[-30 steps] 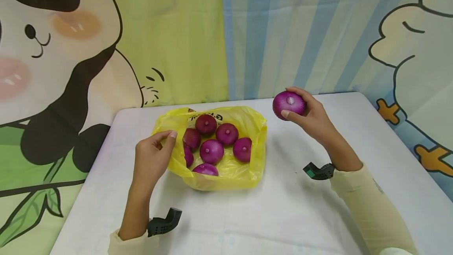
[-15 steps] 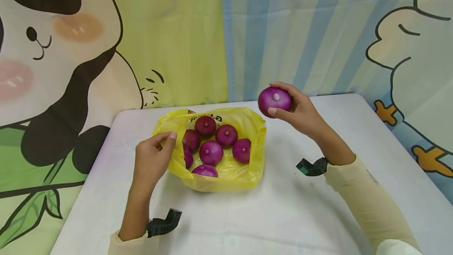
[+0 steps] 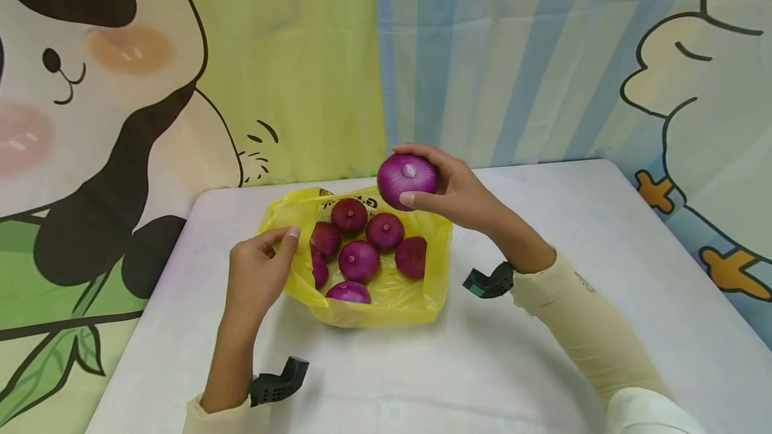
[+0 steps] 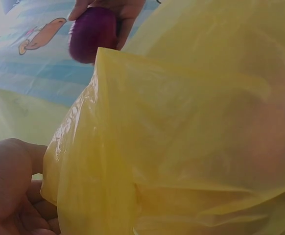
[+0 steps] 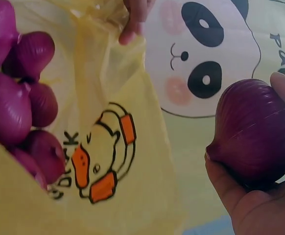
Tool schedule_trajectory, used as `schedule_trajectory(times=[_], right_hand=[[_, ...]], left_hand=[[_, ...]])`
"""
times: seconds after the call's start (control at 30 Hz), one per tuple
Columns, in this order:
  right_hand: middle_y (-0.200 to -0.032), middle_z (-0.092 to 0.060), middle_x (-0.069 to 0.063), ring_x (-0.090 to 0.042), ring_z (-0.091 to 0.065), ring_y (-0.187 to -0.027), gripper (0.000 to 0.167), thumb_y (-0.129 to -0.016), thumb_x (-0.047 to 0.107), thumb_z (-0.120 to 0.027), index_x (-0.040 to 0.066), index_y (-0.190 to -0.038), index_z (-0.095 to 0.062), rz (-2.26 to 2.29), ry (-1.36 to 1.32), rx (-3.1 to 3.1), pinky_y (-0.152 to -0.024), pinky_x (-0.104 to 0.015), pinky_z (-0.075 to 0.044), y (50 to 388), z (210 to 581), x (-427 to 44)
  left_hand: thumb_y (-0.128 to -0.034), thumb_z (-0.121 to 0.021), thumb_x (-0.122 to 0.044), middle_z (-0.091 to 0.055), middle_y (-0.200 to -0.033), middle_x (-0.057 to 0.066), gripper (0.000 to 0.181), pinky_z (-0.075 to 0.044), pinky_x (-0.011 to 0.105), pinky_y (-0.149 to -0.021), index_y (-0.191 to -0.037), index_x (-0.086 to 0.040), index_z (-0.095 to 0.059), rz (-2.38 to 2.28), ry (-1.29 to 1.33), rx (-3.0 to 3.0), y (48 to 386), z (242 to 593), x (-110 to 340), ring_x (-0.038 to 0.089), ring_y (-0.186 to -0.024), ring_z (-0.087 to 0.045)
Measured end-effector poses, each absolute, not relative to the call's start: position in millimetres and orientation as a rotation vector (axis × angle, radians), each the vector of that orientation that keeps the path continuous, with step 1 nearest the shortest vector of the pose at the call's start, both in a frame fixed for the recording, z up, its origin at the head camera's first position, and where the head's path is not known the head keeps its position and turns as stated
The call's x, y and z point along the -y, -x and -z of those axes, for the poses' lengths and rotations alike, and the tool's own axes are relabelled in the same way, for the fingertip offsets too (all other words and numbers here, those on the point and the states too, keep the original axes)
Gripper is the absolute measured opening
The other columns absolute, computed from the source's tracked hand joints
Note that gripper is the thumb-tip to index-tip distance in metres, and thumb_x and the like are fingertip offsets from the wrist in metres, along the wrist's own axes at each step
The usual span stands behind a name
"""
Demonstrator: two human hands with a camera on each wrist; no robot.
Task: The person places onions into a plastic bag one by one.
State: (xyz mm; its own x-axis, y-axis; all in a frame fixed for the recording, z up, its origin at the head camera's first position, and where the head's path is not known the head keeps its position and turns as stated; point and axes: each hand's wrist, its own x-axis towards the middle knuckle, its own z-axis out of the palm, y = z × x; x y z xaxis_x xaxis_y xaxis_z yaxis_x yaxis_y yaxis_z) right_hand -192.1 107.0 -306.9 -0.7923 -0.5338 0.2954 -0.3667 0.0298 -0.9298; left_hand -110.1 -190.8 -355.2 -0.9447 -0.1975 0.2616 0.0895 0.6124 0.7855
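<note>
A yellow plastic bag [image 3: 386, 310] stands wide-mouthed on the table with several red onions [image 3: 359, 261] inside. My left hand [image 3: 258, 273] pinches the bag's left rim between thumb and fingers; the left wrist view shows the yellow film [image 4: 147, 147] filling most of the picture. Over the bag's far right edge, my right hand [image 3: 461, 196] holds one red onion [image 3: 407, 181] by its sides, above the others. In the right wrist view that held onion [image 5: 255, 132] sits between thumb and fingers, apart from the bag, which bears a printed duck drawing.
The white table [image 3: 543, 353] extends around the bag. Behind it hangs a cloth backdrop [image 3: 301, 72] with a panda and other cartoon figures. A small black camera [image 3: 488, 281] sits on the right wrist and another black camera [image 3: 280, 382] on the left.
My right hand has carried the onion leftward, from right of the bag to over its far right part. My left hand has stayed at the bag's rim.
</note>
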Motion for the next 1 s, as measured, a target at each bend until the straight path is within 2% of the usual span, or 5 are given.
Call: schedule_trajectory(times=[0.2, 0.5, 0.87, 1.0], right_hand=[[-0.135, -0.048, -0.008, -0.027, -0.055, -0.115, 0.060, -0.086, 0.004, -0.069, 0.010, -0.141, -0.047, 1.805, 1.081, -2.033, -0.086, -0.042, -0.053, 193, 316, -79], [-0.136, -0.050, 0.001, -0.018, -0.056, -0.114, 0.060, -0.086, 0.017, -0.073, 0.012, -0.141, -0.049, 1.514, 1.271, -2.035, -0.086, -0.035, -0.053, 197, 335, -44], [-0.135, -0.049, 0.003, -0.015, -0.054, -0.112, 0.061, -0.086, 0.033, -0.074, 0.021, -0.141, -0.050, 1.292, 1.158, -2.136, -0.086, -0.030, -0.051, 211, 361, -15], [-0.136, -0.051, 0.000, -0.014, -0.056, -0.111, 0.063, -0.086, 0.031, -0.074, 0.018, -0.143, -0.049, 1.278, 1.109, -2.211, -0.086, -0.029, -0.051, 220, 370, -13]], left_hand=[[-0.0971, -0.060, -0.035, -0.047, -0.059, 0.009, 0.039, -0.034, 0.024, -0.042, -0.107, 0.001, -0.074, 1.259, -0.072, 2.518, 111, 354, 191, 0.022, -0.054, -0.043], [-0.0962, -0.062, -0.034, -0.046, -0.057, 0.007, 0.037, -0.033, 0.024, -0.041, -0.107, 0.000, -0.074, 1.254, -0.041, 2.507, 109, 352, 191, 0.020, -0.051, -0.041], [-0.0962, -0.062, -0.033, -0.049, -0.059, 0.007, 0.036, -0.034, 0.024, -0.041, -0.106, 0.000, -0.074, 1.255, -0.039, 2.503, 108, 353, 191, 0.020, -0.052, -0.043], [-0.0960, -0.062, -0.034, -0.050, -0.060, 0.007, 0.037, -0.035, 0.024, -0.042, -0.107, -0.001, -0.074, 1.264, -0.049, 2.502, 107, 352, 191, 0.021, -0.053, -0.043]])
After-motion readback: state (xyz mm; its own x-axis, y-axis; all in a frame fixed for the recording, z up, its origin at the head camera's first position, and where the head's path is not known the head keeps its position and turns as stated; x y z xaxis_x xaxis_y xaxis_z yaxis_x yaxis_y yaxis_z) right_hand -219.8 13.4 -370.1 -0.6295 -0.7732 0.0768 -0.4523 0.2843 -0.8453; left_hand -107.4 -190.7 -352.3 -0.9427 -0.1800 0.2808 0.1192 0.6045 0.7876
